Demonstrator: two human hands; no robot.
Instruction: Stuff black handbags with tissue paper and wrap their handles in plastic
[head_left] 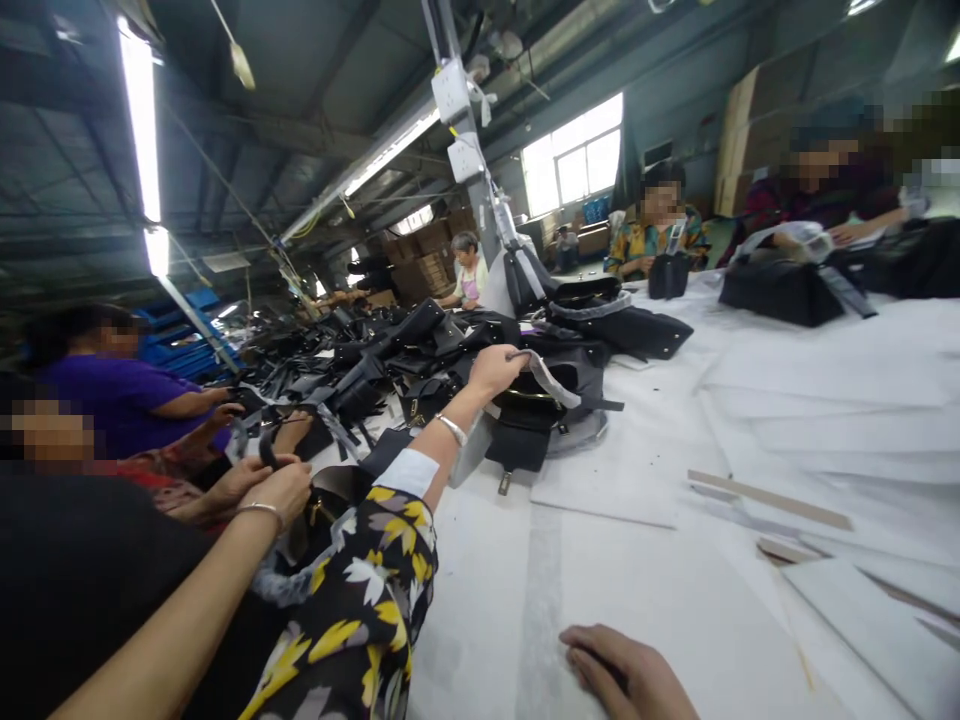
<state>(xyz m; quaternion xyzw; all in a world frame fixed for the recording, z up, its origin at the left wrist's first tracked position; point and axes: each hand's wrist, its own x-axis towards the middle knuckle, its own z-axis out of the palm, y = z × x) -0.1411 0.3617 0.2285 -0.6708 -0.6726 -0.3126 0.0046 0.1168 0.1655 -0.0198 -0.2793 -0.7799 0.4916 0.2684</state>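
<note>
My left hand (pixel 496 369), at the end of a flower-printed sleeve, reaches forward over the table and is closed around the handle of a black handbag (pixel 519 432). Clear wrap covers part of that handle. The bag's flap and a small metal clasp face toward me, and the bag rests on the white table. Low in the view, my right hand (pixel 630 672) lies on the bare white surface (pixel 495 620), its fingers loosely bent, a gap between them and the thumb, with nothing held.
A large heap of black bags (pixel 352 360) covers the table's far left. Co-workers sit at left, one gripping a bag handle close to my left arm. More people handle black bags (pixel 780 285) across the table. Board strips (pixel 769 500) and white sheets (pixel 832 430) lie at right.
</note>
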